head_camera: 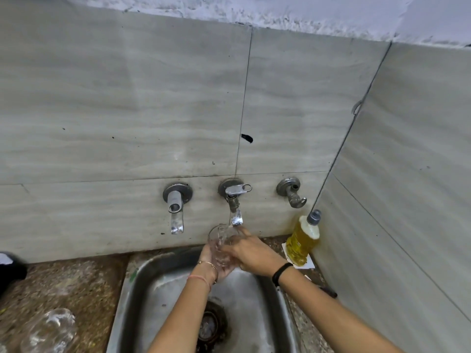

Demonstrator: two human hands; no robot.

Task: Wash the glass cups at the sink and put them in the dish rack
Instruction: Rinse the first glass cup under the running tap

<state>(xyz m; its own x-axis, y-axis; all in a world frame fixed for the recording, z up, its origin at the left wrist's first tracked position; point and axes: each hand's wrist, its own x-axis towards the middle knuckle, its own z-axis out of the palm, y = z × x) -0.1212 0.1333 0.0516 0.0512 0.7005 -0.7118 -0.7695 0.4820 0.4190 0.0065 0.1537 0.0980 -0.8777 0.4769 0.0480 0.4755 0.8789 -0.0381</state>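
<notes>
left hand [216,266], right hand [251,252] grip glass cup [219,242] above sink [254,304]

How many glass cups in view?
2. One glass cup gripped by left hand and right hand under the middle tap; second glass cup, blurred, on the counter lower left. Others may be hidden.

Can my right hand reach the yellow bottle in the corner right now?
Probably yes: the yellow bottle stands beside the right hand with nothing between them. That hand's grip is on the glass cup, though, so the left hand would have to hold it alone.
</notes>
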